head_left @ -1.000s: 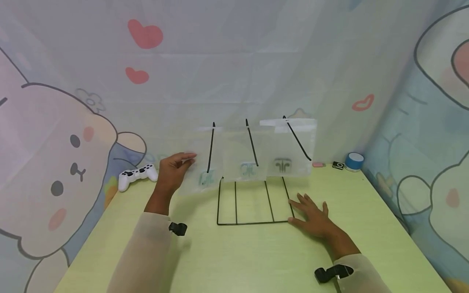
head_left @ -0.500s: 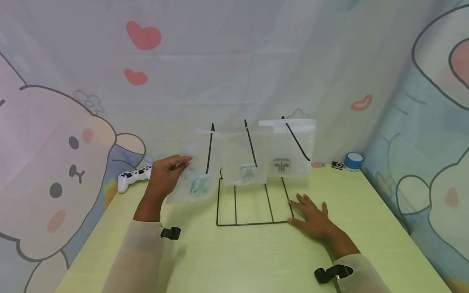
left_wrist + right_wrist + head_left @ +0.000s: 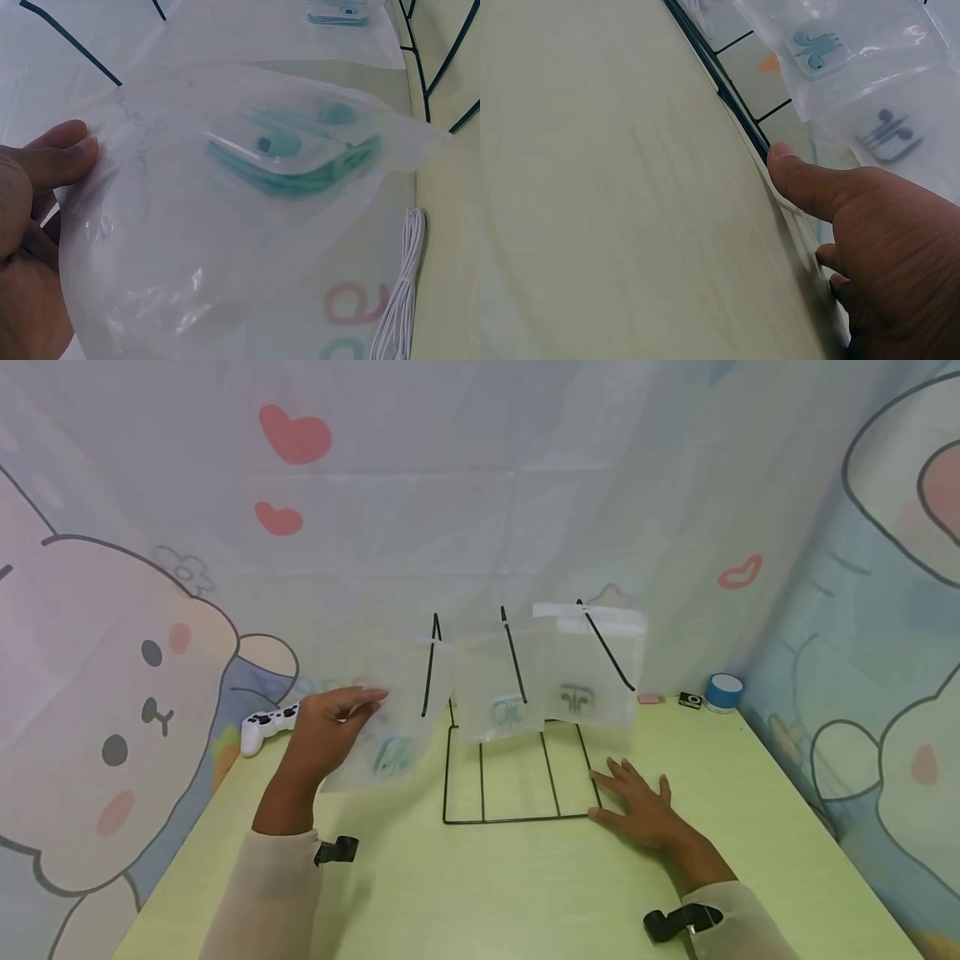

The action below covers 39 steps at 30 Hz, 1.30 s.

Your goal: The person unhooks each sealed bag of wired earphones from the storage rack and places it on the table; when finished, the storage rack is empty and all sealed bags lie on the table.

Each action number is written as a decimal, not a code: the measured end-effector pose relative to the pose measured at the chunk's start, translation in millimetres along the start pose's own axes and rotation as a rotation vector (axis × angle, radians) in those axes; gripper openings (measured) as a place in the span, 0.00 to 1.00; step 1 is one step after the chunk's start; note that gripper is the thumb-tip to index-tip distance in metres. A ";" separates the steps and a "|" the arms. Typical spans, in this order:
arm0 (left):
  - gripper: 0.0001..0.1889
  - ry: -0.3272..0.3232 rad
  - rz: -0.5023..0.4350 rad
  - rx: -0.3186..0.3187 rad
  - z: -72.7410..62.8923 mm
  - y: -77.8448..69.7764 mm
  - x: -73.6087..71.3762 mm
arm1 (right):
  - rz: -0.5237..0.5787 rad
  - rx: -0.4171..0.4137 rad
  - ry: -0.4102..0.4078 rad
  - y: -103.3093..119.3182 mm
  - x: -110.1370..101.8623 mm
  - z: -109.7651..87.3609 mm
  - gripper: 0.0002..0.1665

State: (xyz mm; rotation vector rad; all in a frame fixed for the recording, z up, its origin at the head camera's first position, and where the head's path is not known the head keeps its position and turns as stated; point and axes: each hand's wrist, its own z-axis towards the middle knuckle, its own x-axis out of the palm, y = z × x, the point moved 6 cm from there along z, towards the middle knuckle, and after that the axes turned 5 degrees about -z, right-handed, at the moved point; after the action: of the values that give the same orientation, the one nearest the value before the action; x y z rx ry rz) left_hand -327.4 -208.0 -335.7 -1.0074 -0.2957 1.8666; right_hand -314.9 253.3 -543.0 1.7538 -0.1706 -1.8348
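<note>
A black wire rack point(image 3: 517, 819) stands on the table with three slanting hooks, each carrying a frosted plastic bag. My left hand point(image 3: 326, 731) pinches the left edge of the leftmost bag point(image 3: 401, 714), whose top is still on its hook. Through the plastic in the left wrist view show teal earphones point(image 3: 300, 180). Beside it hang the middle bag point(image 3: 487, 672), with teal earphones, and the right bag point(image 3: 566, 656), with dark earphones. My right hand point(image 3: 637, 802) lies with fingers spread at the right front corner of the rack's base, thumb touching the wire.
A white game controller point(image 3: 262, 731) sits at the back left, partly behind my left hand. At the back right are a blue and white round object point(image 3: 724, 692), a small black device point(image 3: 690, 700) and a pink piece point(image 3: 650, 699). A coiled white cable point(image 3: 405, 292) shows in the left wrist view.
My left hand has moved left and down, drawing the lower part of the leftmost bag with it and tilting it. The right hand has stayed at the base.
</note>
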 end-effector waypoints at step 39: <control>0.15 0.102 -0.074 0.064 -40.9 -39.7 -23.0 | 0.016 0.013 0.010 -1.2 1.2 -1.0 0.42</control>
State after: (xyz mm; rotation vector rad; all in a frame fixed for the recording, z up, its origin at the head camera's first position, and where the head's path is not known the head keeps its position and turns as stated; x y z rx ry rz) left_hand -267.1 -215.6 -326.5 -1.0309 -0.2086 1.7415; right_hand -314.3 254.0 -544.8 1.7648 -0.1919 -1.8175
